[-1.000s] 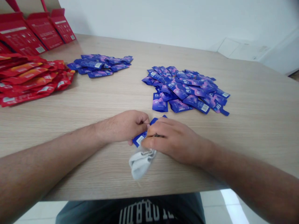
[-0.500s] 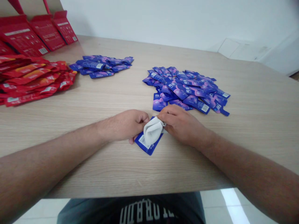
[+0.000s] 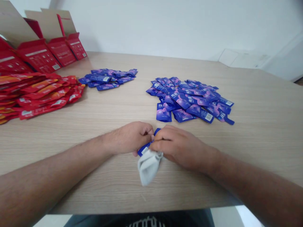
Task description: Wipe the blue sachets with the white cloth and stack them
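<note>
Near the table's (image 3: 260,132) front edge, both forearms reach in from the sides and the two hands meet just right of centre. The left hand (image 3: 129,138) has its fingers curled closed around one end of a blue sachet (image 3: 144,149), with the thumb hidden behind them. The right hand (image 3: 181,148) lies over the other side, its fingers (image 3: 165,138) bent and closed toward the left hand. Most of the sachet is covered by the two hands; only a strip with a pale label shows below them and a small blue corner above. The fingers seem to pinch it from both sides, though the exact grip is hidden.

A crumpled white cloth (image 3: 149,167) hangs out from under the right hand, lying low against the tabletop just in front of the sachet. Whether it is attached to the sachet cannot be told.

Beyond the hands, a loose heap of blue and purple sachets (image 3: 189,101) sits towards the middle of the table, and a smaller blue heap (image 3: 107,77) lies further back to the left. A spread of red and orange sachets (image 3: 40,94) covers the left edge, and behind them, at the far left corner, stand open red cardboard boxes (image 3: 38,55).
</note>
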Action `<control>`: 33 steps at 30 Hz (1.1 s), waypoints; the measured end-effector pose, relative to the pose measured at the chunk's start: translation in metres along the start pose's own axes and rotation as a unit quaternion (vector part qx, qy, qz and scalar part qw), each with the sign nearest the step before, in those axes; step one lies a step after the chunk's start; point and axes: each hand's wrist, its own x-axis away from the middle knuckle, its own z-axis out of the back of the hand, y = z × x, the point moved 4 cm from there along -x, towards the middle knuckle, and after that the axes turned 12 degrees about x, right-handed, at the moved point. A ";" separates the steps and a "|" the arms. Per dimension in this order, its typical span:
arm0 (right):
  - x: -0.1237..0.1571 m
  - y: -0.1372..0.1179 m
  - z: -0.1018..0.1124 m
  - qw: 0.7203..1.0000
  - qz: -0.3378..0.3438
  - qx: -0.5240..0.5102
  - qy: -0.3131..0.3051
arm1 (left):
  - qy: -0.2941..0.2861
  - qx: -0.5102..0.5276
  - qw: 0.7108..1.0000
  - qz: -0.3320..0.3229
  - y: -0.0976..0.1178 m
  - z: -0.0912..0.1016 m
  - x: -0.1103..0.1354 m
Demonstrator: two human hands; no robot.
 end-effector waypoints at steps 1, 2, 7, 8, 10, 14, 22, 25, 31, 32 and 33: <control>0.000 0.004 0.000 1.000 -0.029 0.004 0.005 | -0.001 0.004 1.000 0.004 -0.001 0.000 0.000; 0.001 0.008 0.000 0.998 -0.061 0.008 0.013 | -0.003 0.010 1.000 0.008 -0.001 0.000 0.000; 0.000 -0.002 0.000 1.000 -0.010 0.011 -0.002 | -0.010 0.013 1.000 -0.004 -0.001 0.000 0.000; 0.000 -0.004 0.000 1.000 0.004 0.007 -0.014 | -0.007 0.012 1.000 -0.007 -0.002 0.000 0.000; 0.001 0.000 -0.001 1.000 -0.023 0.008 -0.011 | -0.004 0.016 1.000 -0.006 -0.003 0.000 0.000; 0.002 0.009 0.000 0.995 -0.100 0.023 0.012 | -0.001 0.019 1.000 -0.001 -0.005 -0.001 -0.001; 0.004 0.012 -0.003 0.996 -0.083 0.009 -0.003 | -0.004 0.030 1.000 0.004 -0.005 -0.002 -0.001; 0.005 0.013 -0.003 0.996 -0.089 0.012 0.003 | -0.012 0.033 0.999 -0.001 -0.006 -0.003 -0.001; 0.005 0.007 -0.003 0.998 -0.064 -0.007 -0.013 | -0.005 0.040 0.999 0.000 -0.008 -0.003 -0.002; 0.005 0.010 -0.003 0.997 -0.083 -0.006 -0.006 | -0.004 0.041 0.999 0.003 -0.007 -0.004 -0.002; 0.005 0.012 -0.003 0.996 -0.094 -0.004 -0.001 | -0.005 0.040 0.999 0.005 -0.007 -0.004 -0.002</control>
